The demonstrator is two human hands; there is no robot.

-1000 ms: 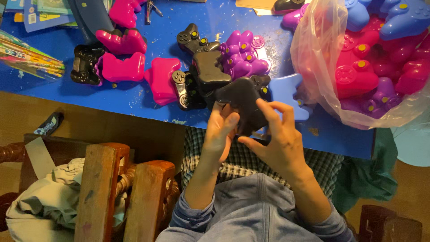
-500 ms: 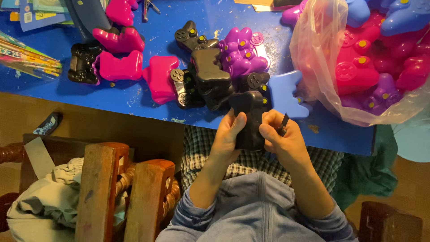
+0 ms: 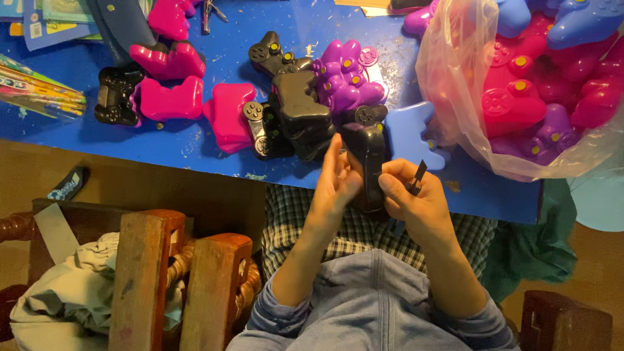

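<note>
Hands [image 3: 380, 188] half hide black controller shell [image 3: 368, 156].

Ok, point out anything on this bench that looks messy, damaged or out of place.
Pale crumbs or chips are scattered over the blue table, thickest near the purple controller shells, and its paint is chipped along the near edge. Black shells lie heaped unevenly. The black shell between the left hand and right hand looks intact.
</note>
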